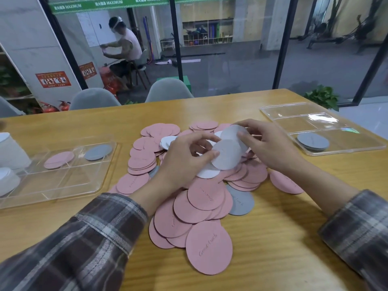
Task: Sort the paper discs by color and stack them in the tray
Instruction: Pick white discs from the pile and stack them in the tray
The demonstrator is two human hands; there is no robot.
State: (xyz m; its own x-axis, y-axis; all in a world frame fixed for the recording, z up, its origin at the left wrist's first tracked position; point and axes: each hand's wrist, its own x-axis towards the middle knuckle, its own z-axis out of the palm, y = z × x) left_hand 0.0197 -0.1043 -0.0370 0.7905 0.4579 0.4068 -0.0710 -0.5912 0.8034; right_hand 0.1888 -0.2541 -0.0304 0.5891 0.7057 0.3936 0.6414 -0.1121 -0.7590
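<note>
Discs (201, 198) — wooden table (273, 238), glass wall (231, 59)

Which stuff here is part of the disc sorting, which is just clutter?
Job: disc pile; pale discs pinched by left hand and right hand; left tray; right tray.
Lying about: white stacks at left edge; chairs; plant.

A: Mounted where?
B: On the head, single wide-angle view.
A: Facing?
B: Forward and down across the table (283, 238), toward the glass wall (231, 59) beyond.
A: How near?
B: Close, right above the disc pile (201, 198), edges bent by the lens.
</note>
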